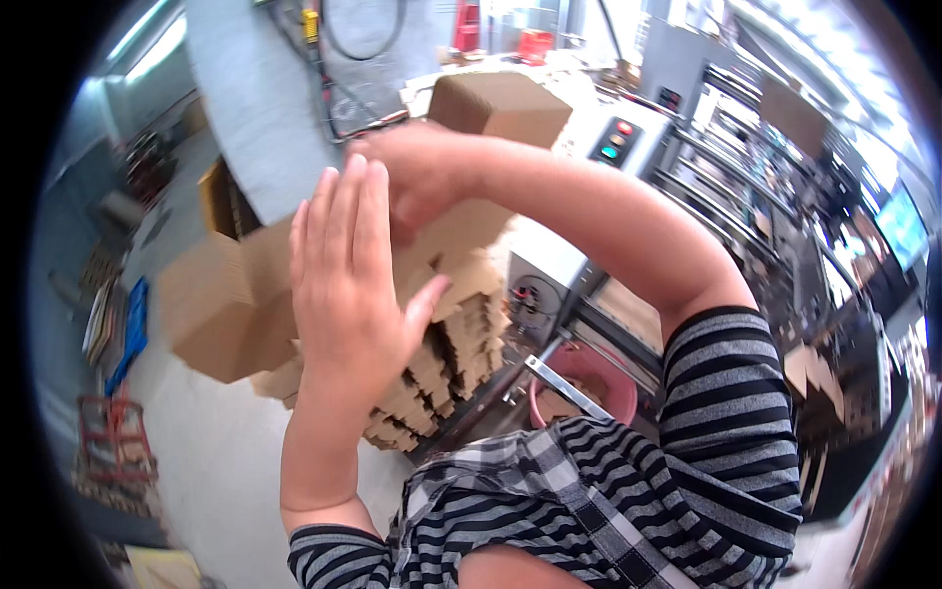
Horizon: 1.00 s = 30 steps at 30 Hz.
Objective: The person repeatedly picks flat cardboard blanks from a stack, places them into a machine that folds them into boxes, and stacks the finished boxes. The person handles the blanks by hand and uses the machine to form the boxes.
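Observation:
My left hand (343,260) is raised with its fingers stretched out and the thumb apart, and it holds nothing. My right hand (417,177) reaches across just beyond it. That hand is smeared by motion and partly covered by the left one, so its fingers are unclear. Below and behind both hands, a brown cardboard carton with spread flaps (221,309) rests at the left. Beside it are stacks of cut cardboard pieces (422,383), partly hidden by my left hand and arm. A larger cardboard box (500,106) stands farther back.
On the right is a machine with metal rails (716,177) and a button panel (616,142). Near my body, a pink tub (613,378) holds cardboard scraps. A grey pillar with cables (270,88) rises behind. At the far left stands a red metal frame (118,437).

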Each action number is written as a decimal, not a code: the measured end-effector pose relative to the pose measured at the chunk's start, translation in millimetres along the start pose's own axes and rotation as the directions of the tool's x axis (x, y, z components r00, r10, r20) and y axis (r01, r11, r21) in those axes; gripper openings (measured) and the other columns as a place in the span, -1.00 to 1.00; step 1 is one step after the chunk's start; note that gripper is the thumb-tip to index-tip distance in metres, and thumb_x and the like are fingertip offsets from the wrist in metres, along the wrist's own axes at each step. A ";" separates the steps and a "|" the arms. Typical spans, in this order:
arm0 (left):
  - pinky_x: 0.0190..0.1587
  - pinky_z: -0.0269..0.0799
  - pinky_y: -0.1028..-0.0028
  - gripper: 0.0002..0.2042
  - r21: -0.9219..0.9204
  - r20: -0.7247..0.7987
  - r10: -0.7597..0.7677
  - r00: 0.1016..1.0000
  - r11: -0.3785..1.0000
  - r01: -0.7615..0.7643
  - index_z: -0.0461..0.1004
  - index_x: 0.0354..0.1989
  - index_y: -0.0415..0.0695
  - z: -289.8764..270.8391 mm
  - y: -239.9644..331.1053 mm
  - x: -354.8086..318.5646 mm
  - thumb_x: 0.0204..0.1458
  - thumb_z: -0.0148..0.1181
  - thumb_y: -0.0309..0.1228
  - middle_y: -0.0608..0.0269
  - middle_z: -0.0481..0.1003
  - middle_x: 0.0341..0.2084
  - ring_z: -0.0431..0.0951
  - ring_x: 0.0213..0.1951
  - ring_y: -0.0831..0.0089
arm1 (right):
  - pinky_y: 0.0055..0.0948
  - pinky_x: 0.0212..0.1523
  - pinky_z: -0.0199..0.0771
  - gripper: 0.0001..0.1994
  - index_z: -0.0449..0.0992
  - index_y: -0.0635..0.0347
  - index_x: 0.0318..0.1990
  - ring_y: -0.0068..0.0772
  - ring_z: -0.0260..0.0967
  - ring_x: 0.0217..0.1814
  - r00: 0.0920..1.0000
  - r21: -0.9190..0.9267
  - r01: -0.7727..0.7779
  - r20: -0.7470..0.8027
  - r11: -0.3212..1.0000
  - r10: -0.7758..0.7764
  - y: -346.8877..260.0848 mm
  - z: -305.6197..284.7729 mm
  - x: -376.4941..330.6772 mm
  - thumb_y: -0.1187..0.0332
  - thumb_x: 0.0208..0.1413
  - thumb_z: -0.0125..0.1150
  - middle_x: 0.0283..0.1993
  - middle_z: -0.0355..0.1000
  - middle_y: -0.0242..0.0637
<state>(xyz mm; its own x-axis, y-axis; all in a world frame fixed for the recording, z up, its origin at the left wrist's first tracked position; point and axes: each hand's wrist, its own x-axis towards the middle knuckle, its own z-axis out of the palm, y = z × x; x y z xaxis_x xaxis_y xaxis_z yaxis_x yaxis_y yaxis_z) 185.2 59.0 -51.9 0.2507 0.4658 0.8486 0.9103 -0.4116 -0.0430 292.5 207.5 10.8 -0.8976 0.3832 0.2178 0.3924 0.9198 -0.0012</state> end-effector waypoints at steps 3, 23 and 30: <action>0.18 0.26 0.14 -0.35 -0.282 -0.109 0.243 0.964 0.922 -0.265 0.33 0.12 -0.30 1.7 19.0 -8.8 -0.22 0.40 -0.40 -0.03 0.38 0.09 0.35 0.16 -0.01 | -0.26 -0.07 0.46 -0.31 0.39 0.27 0.01 -0.03 0.46 -0.06 0.961 0.017 -0.152 -0.229 0.988 0.152 2.2 -30.5 -36.8 0.25 -0.41 0.46 -0.14 0.49 -0.02; 0.06 0.33 0.16 -0.33 -0.722 0.437 0.429 0.791 0.691 0.023 0.32 0.13 -0.25 136.9 53.6 -112.9 -0.24 0.40 -0.35 -0.08 0.41 0.02 0.42 -0.02 -0.04 | -0.15 0.07 0.49 -0.46 0.37 0.38 0.06 -0.15 0.48 -0.04 0.082 0.640 0.760 -0.266 0.113 0.960 59.6 153.3 -322.1 0.41 -0.17 0.27 -0.06 0.48 -0.11; 0.03 0.38 0.30 -0.35 -0.617 0.752 0.407 0.519 0.712 0.335 0.33 0.11 -0.26 157.8 88.1 -142.6 -0.24 0.42 -0.40 -0.03 0.46 -0.09 0.49 -0.06 0.08 | -0.13 0.10 0.46 -0.44 0.33 0.34 0.11 -0.13 0.43 0.05 -0.036 0.470 0.868 -0.267 0.163 0.963 54.5 150.0 -373.7 0.38 -0.12 0.26 0.02 0.43 -0.08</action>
<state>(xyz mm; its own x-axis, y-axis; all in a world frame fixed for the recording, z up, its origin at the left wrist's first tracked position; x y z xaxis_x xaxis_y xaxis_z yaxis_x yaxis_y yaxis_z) 281.7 79.8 -259.9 0.7483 0.6628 0.0262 0.5291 -0.6203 0.5791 619.2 127.0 -217.0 0.4639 0.8493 0.2518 -0.8093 0.5219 -0.2696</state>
